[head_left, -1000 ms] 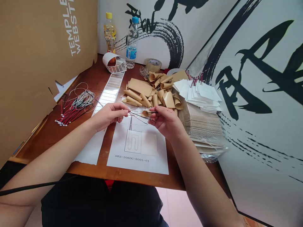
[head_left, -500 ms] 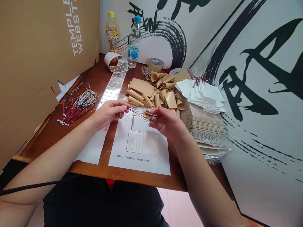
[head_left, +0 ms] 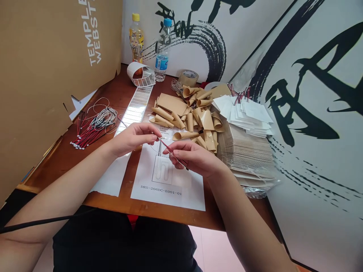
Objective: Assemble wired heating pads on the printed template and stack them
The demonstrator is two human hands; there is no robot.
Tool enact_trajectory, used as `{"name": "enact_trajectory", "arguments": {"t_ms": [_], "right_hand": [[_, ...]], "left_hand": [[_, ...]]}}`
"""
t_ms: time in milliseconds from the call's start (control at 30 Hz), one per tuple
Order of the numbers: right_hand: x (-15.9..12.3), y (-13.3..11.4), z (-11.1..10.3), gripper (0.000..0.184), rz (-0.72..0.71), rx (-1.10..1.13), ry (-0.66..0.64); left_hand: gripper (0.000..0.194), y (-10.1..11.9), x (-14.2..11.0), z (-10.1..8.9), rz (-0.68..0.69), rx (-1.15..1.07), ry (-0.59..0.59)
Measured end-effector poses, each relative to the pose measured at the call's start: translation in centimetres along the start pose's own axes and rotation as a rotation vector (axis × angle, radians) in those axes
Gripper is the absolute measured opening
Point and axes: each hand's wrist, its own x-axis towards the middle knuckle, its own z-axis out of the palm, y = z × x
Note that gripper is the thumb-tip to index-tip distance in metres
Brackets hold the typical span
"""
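Between my hands runs a thin red and black wire lead (head_left: 165, 146), slanting down to the right. My left hand (head_left: 138, 138) pinches its upper end between thumb and fingertips. My right hand (head_left: 193, 155) grips it further along, and a dark end pokes out below the fingers. Beneath them lies a white sheet with a printed diagram (head_left: 167, 190), marked DRS-206DC-E001-01. A bundle of red and black wires with white connectors and pale coiled wire (head_left: 96, 122) rests to the left. Curled brown paper pieces (head_left: 195, 113) are heaped just beyond my right hand.
A strip of labels (head_left: 137, 107) runs back to its roll (head_left: 134, 75). Two bottles (head_left: 161, 62) and a tape roll (head_left: 188, 78) stand behind. At right, white pouches with red leads (head_left: 244, 113) top a tall stack of sheets (head_left: 251, 153). A cardboard box (head_left: 56, 56) walls the left.
My right hand has moved down and slightly toward me, so the wire lead now slants downward, where it was nearly level. My left hand has shifted slightly right. More brown paper shows.
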Motion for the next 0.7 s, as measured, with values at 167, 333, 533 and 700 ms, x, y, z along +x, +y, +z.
{"name": "enact_trajectory", "arguments": {"t_ms": [167, 333, 533, 700], "right_hand": [[0.1, -0.1, 0.2, 0.024, 0.017, -0.075, 0.002], [-0.2, -0.4, 0.1, 0.025, 0.041, -0.095, 0.029], [-0.5, -0.8, -0.2, 0.025, 0.081, -0.15, 0.008], [-0.7, -0.9, -0.3, 0.027, 0.164, -0.16, -0.001]], "left_hand": [[0.015, 0.1, -0.1, -0.3, 0.008, 0.076, -0.023], [0.018, 0.4, -0.1, -0.6, 0.008, 0.048, -0.006], [0.012, 0.9, -0.2, -0.7, 0.005, 0.106, -0.012], [0.012, 1.3, -0.5, -0.6, -0.009, 0.255, -0.037]]}}
